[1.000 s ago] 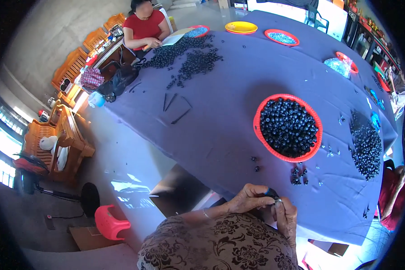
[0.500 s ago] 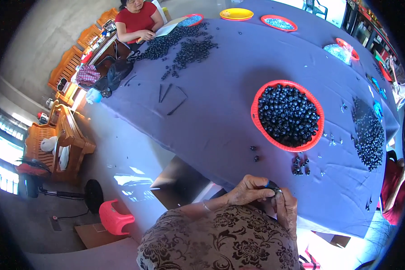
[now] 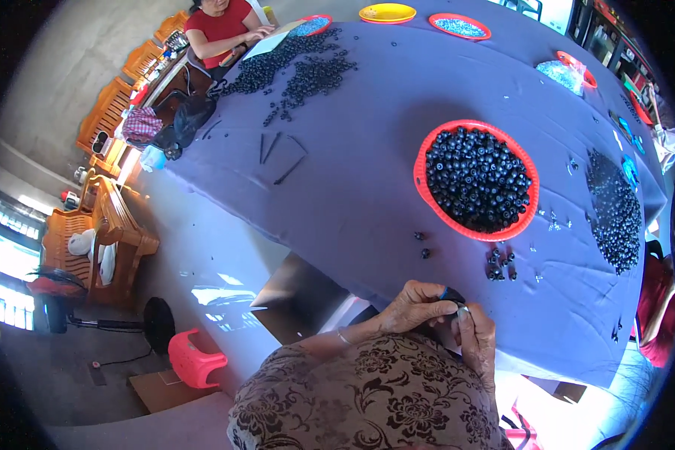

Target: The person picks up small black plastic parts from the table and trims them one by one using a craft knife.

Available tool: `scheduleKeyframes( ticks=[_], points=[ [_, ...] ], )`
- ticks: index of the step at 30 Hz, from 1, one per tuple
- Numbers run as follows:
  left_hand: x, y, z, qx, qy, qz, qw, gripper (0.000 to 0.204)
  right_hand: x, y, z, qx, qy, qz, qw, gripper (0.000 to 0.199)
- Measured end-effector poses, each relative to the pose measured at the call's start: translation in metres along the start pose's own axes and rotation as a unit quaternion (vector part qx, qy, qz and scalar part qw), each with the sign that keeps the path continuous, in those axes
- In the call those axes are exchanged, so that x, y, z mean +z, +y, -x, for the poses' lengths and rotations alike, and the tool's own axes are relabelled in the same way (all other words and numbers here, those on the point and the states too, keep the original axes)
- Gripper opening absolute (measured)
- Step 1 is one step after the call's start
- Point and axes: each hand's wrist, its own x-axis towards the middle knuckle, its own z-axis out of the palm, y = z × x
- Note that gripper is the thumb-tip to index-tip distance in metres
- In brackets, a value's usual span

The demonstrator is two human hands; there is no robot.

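Observation:
Above the near edge of the table, my two hands meet fingertip to fingertip. My left hand [image 3: 415, 307] is closed, thumb and forefinger pinching a small dark piece with a blue patch [image 3: 451, 295]. Against it, my right hand [image 3: 475, 335] has its thumb and fingers pressed together on something too small to make out. Just beyond lie a few loose black round parts [image 3: 496, 266], and two more black parts [image 3: 425, 253] sit farther left. A red plastic basket [image 3: 421, 189] heaped with black ring-like parts [image 3: 478, 180] stands past them.
A purple-blue cloth [image 3: 352, 187] covers the table. Black parts are piled at right [image 3: 613, 214] and far left [image 3: 307, 79], where a person in red [image 3: 225, 34] holds a pale board [image 3: 266, 43]. Red trays [image 3: 460, 28] and a yellow tray [image 3: 387, 13] stand along the far side.
My hands stay together, with slight finger movement around the small dark piece. Across the table, the person's hand has moved onto the pale board, which has shifted. The whole view has tilted a little.

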Motion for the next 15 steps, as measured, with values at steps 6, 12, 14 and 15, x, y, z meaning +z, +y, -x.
scheduleKeyframes(
  ticks=[6,12,14,15],
  points=[
    [-0.004,0.004,0.004,0.011,-0.018,-0.027,0.999,0.011,0.002,-0.005,0.002,0.033,-0.015,-0.047,0.998,0.019],
    [0.003,0.003,0.012,0.006,-0.018,-0.012,1.000,0.014,0.008,-0.014,0.009,0.018,0.003,-0.052,0.998,0.026],
    [0.006,0.004,0.013,0.001,-0.011,-0.013,1.000,0.014,0.009,-0.020,0.011,0.034,0.010,-0.070,0.997,0.026],
    [0.005,0.004,0.012,0.000,-0.010,-0.014,1.000,0.014,0.009,-0.021,0.012,0.050,0.016,-0.085,0.995,0.025]
  ],
)
